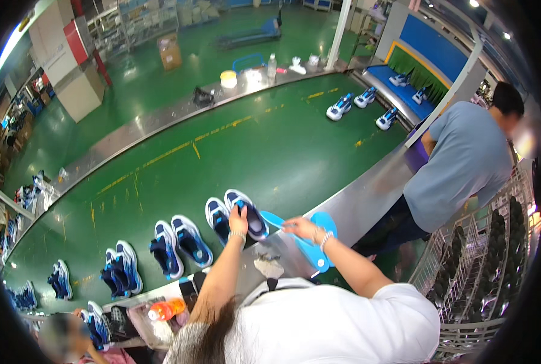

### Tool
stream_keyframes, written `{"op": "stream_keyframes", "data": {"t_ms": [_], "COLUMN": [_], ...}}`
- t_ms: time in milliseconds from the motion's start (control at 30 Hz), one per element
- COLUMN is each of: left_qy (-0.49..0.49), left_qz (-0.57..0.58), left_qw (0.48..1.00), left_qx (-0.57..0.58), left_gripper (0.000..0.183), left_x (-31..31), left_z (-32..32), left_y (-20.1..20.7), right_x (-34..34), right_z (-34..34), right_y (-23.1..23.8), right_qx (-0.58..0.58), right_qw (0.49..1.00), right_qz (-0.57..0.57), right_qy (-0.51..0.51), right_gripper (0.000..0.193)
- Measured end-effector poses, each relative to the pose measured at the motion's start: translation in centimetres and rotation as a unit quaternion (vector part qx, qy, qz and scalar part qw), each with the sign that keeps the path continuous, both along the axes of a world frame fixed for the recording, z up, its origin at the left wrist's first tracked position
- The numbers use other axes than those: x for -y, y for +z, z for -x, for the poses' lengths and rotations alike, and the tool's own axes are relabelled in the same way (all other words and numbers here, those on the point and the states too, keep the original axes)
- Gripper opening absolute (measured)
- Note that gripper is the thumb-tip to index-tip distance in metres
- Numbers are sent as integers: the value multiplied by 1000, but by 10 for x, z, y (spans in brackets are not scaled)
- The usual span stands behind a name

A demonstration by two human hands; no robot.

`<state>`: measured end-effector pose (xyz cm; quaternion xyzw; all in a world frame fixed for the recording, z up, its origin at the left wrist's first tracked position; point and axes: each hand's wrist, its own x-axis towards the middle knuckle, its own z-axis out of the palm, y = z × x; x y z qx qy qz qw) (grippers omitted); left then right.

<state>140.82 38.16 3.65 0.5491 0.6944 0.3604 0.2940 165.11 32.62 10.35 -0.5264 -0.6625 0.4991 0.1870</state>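
Note:
My left hand (239,219) is closed on the tongue area of a blue-and-white sneaker (257,225), which rests on the green conveyor belt. Its mate, another sneaker (217,217), stands just to the left. Between the fingers of my right hand (303,229) is the end of a light blue insole (273,219), whose other end reaches toward the sneaker's heel. More light blue insoles (325,225) lie on the metal ledge beneath and beside my right hand.
Several pairs of sneakers (191,241) line the near side of the belt (203,158) to the left. Farther right, sneakers (339,107) sit near a machine opening (397,79). A co-worker (464,158) stands at right by wire racks (464,267). An orange bottle (167,309) lies near my left arm.

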Motion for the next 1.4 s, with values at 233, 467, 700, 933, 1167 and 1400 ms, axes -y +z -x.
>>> {"op": "stream_keyframes", "data": {"t_ms": [233,467,700,933,1167,1400], "left_qy": [-31,-63,-99,-126,-108,-81], "left_qz": [52,9,-20,21,12,12], "left_qw": [990,994,988,985,988,989], "left_qx": [-126,-93,-118,-114,-114,-123], "left_gripper": [54,28,37,36,33,35], "left_x": [-24,-12,0,5,10,10], "left_z": [21,16,20,28,23,14], "left_y": [-4,16,8,18,14,17], "right_x": [-62,-78,-52,-62,-79,-75], "right_z": [58,108,153,164,170,164], "right_y": [21,-25,-32,-68,-114,-115], "right_qx": [-38,251,354,324,239,232], "right_qw": [963,968,923,937,960,970], "right_qz": [256,-10,-150,-123,-143,-76], "right_qy": [73,15,17,-31,-15,-7], "right_gripper": [29,26,16,23,28,25]}}
